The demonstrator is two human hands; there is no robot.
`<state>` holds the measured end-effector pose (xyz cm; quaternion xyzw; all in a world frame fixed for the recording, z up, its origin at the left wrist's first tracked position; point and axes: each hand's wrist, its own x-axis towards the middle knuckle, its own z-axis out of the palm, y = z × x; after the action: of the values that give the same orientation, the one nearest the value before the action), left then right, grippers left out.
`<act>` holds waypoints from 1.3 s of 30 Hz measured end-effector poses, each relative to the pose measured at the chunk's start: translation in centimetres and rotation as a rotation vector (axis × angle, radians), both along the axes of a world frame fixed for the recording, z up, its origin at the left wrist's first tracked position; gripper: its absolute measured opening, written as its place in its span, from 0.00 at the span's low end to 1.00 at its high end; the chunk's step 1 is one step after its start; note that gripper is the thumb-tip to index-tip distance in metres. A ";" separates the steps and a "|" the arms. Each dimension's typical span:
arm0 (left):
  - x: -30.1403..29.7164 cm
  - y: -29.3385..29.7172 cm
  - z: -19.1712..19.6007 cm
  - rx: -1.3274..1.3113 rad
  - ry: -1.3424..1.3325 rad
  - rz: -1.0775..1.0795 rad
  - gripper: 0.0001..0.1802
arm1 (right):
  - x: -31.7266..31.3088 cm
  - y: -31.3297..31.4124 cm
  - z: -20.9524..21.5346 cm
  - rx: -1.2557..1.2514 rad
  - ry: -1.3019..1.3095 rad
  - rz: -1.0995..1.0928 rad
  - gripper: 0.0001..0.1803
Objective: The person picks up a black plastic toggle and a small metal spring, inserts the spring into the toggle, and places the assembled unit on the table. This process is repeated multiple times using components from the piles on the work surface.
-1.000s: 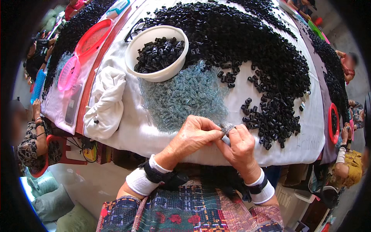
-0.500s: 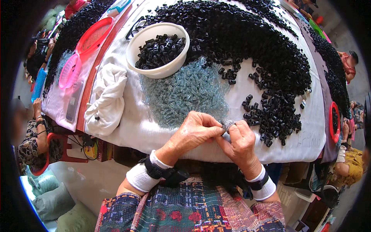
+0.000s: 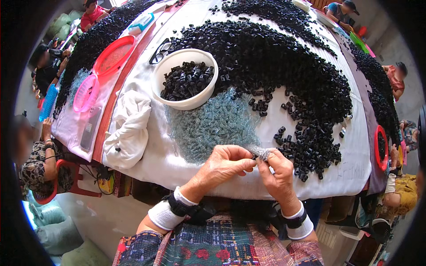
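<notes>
The right hand (image 3: 279, 172) pinches a silvery bundle (image 3: 262, 154), the left hand's (image 3: 218, 167) fingertips just beside it. Beyond lie pale coil springs (image 3: 213, 126), a white bowl (image 3: 186, 104) of black parts (image 3: 188, 80) and a broad black heap (image 3: 288, 66).

Two hands of the wearer show, one left hand (image 3: 222, 165) and one right hand (image 3: 278, 170), with two white wristbands (image 3: 165, 216). There are three worktops (image 3: 310, 188). The middle one has one white bowl (image 3: 160, 94), one white cloth (image 3: 128, 133), one pair of glasses (image 3: 159, 52) and one heap of springs (image 3: 211, 126); springs and black plastic parts (image 3: 284, 66) are too many to count. One single black part (image 3: 117, 150) lies on the cloth. Elsewhere: two round red trays (image 3: 376, 146), one pink basket (image 3: 87, 95), one blue basket (image 3: 49, 104), one red chair (image 3: 76, 177), at least three sacks (image 3: 57, 232) and at least seven other people (image 3: 395, 80).
</notes>
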<state>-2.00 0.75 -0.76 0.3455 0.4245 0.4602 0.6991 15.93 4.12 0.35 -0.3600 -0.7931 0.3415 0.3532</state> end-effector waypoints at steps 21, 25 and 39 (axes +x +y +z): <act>-0.2 0.1 -0.9 0.105 0.099 0.057 0.09 | -0.4 1.0 -0.5 -0.074 0.183 -0.056 0.11; -0.1 0.1 -0.8 0.053 0.101 0.073 0.08 | -0.7 1.1 -0.4 0.193 0.063 -0.015 0.08; 0.4 0.0 0.1 -0.008 0.089 0.182 0.07 | -1.3 -0.2 -0.6 0.030 0.030 -0.103 0.12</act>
<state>-1.63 0.74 -0.69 0.3231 0.4864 0.5043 0.6362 14.60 3.97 -0.23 -0.3899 -0.7731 0.3161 0.3877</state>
